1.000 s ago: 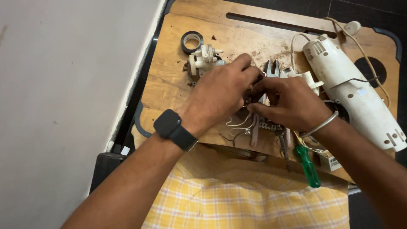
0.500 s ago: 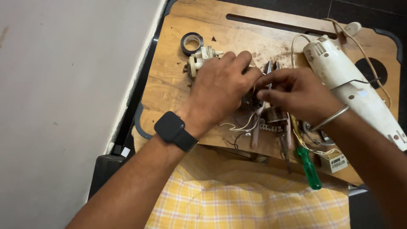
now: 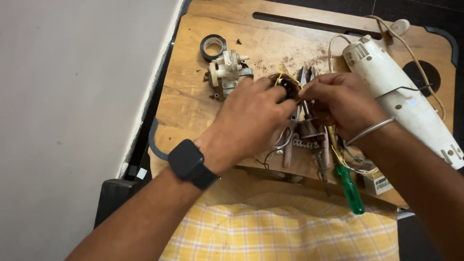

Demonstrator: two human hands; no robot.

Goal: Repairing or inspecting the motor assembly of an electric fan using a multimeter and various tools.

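Note:
My left hand [image 3: 253, 116], with a black smartwatch [image 3: 189, 163] on the wrist, is closed over a small dark round wound part [image 3: 286, 84] with yellow wires. My right hand [image 3: 340, 104], with a metal bangle on the wrist, pinches the same part and its wires from the right. Both hands hover over the wooden lap table [image 3: 193, 101]. Pliers [image 3: 307, 75] lie just behind my fingers, and their handles are partly hidden under my hands.
A roll of black tape [image 3: 212, 46] and a white pump-like assembly [image 3: 227, 72] lie at the back left. A long white appliance casing [image 3: 401, 96] with a cord lies to the right. A green-handled screwdriver [image 3: 349, 188] rests at the front edge, near yellow checked cloth [image 3: 280, 227].
Both hands have shifted slightly toward the back of the table and stay closed on the small part. The head view has moved with them.

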